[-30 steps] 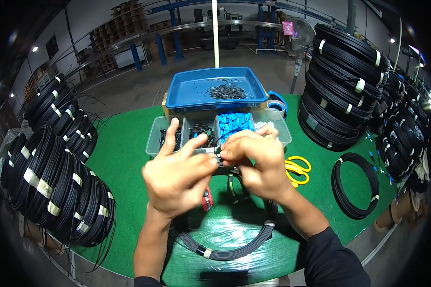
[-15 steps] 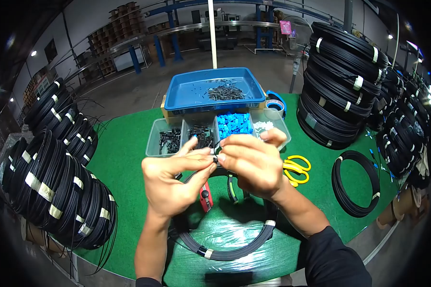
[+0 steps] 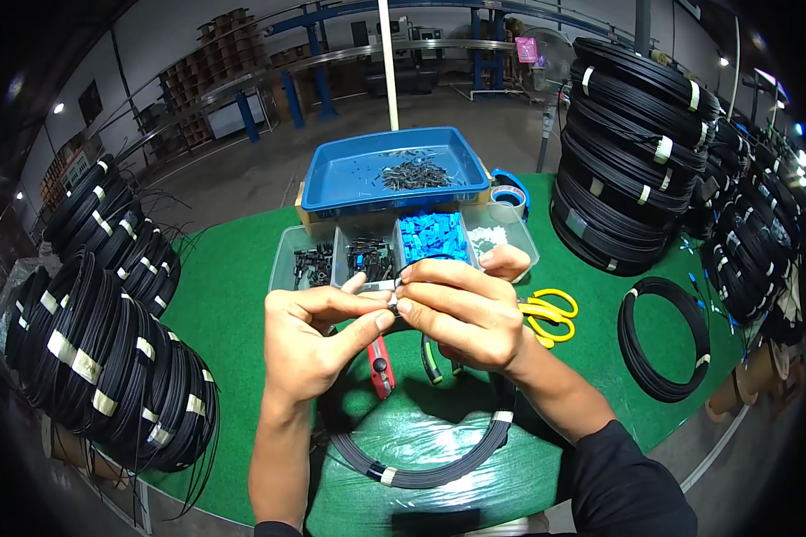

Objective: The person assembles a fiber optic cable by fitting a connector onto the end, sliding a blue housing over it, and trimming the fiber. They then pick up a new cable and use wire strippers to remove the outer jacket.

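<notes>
My left hand (image 3: 312, 336) pinches a small black part (image 3: 392, 305) between thumb and fingers, above the middle of the table. Against it, the closed fingertips of my right hand (image 3: 470, 313) grip a thin black cable (image 3: 434, 259), which arcs over the fingers. Most of the small part is hidden by fingertips. Beneath both hands lies a black cable coil (image 3: 434, 476) bound with pale tape. Inside the coil are a red tool with a black knob (image 3: 381, 369) and a black-and-green handle (image 3: 431, 362). Yellow-handled scissors (image 3: 553, 319) rest beside my right hand.
Beyond my hands, a clear divided box (image 3: 297, 240) holds black parts, blue connectors (image 3: 433, 235) and white pieces (image 3: 487, 237). Behind it stands a blue tray (image 3: 331, 170) of black scraps. Cable coils pile up left (image 3: 116, 358) and right (image 3: 631, 161); a single coil (image 3: 631, 349) lies right.
Both hands stay together at nearly the same place. My left thumb and fingertips have shifted slightly around the small part, and my right fingers have closed in lower. The view has moved slightly.
</notes>
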Demonstrator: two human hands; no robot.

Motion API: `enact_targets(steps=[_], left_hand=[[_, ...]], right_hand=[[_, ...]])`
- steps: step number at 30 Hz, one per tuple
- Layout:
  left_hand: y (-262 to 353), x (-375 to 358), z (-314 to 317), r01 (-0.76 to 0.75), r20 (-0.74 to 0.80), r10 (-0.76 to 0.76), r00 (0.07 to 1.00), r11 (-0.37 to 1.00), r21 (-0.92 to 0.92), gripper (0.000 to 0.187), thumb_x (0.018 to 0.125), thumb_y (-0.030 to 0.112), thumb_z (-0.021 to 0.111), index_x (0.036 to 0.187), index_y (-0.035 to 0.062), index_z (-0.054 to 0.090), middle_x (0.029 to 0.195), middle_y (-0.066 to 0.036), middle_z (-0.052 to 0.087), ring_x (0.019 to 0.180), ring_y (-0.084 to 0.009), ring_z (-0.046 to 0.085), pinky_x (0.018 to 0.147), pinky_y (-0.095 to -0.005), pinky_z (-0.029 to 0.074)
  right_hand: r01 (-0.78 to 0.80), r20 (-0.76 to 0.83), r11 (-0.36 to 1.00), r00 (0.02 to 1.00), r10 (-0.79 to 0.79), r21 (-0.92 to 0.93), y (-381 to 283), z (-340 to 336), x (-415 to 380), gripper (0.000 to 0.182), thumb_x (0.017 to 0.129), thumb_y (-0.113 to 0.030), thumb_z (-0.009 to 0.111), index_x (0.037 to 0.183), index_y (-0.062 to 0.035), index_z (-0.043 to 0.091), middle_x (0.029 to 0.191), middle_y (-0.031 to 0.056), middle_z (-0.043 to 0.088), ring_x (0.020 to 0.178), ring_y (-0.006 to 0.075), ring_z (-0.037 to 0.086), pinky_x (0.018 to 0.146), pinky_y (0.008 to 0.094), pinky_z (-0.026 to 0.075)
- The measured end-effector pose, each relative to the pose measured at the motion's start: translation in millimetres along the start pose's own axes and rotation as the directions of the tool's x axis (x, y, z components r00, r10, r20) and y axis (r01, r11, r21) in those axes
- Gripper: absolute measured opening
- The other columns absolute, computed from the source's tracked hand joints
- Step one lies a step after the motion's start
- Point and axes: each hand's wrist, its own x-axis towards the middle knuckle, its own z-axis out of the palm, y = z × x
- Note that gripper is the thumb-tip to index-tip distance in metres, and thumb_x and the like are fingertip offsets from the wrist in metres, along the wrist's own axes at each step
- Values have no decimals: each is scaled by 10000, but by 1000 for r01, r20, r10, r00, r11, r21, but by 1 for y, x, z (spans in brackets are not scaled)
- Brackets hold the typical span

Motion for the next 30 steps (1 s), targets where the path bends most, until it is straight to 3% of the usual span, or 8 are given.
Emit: enact_targets(steps=[2,4,7,13,19,21,24,30], left_hand=[[-3,-1,7,-25,-23,25,999,1000,-9,114,745,-46,771,853,-12,765,897,-130,764,890,-266,747,1116,-540,376],[-7,1,13,-452,87,485,870,715,533,152,707,-56,755,848,3,754,867,-115,755,866,-264,746,1112,-573,381],[-1,5,14,-682,450,605,656,220,697,173,702,24,761,870,37,720,805,-30,712,964,-230,732,1071,-753,283],[0,5,-5,-305,37,319,947,860,410,118,716,-2,799,813,61,774,822,-111,763,981,-314,734,1150,-637,214],[0,-2,8,-235,-11,241,970,954,188,111,733,-65,757,819,5,758,868,-142,760,997,-322,728,1129,-573,326],[5,0,14,-538,120,582,805,629,561,162,682,-101,740,820,-17,746,844,-123,754,1005,-287,730,1115,-547,386],[3,-2,13,-743,478,680,557,151,652,140,700,-43,730,826,18,736,798,-83,742,978,-245,736,1123,-545,398],[3,3,4,-304,1,330,944,870,389,114,708,-22,805,802,28,764,829,-122,762,943,-291,745,1132,-596,309]], right_hand=[[-42,24,999,999,43,-19,0,-2,1,84,731,-112,703,813,-131,699,856,6,712,883,132,694,837,395,270],[-434,259,884,887,384,176,3,-7,2,100,708,-54,712,794,-95,681,861,36,721,835,185,695,854,390,296],[-950,747,195,314,586,246,17,-15,0,116,775,-12,725,854,-89,689,889,30,711,894,179,663,884,385,307],[-181,195,978,968,158,103,4,-8,7,132,755,-119,748,871,-129,686,851,-26,677,882,138,658,867,416,281],[-12,-3,998,1000,12,-59,-4,-4,-1,130,696,-111,712,826,-119,702,833,0,703,848,146,697,838,384,296],[-264,147,959,957,248,103,-3,-15,11,137,668,-41,687,793,-95,682,806,26,705,808,177,705,861,368,321],[-853,662,372,519,540,365,11,-25,13,85,755,-17,698,813,-77,681,758,51,713,753,195,679,877,350,343],[-150,207,986,969,131,78,2,-21,16,163,718,-53,722,851,-127,662,804,-23,651,885,134,655,821,371,296]])
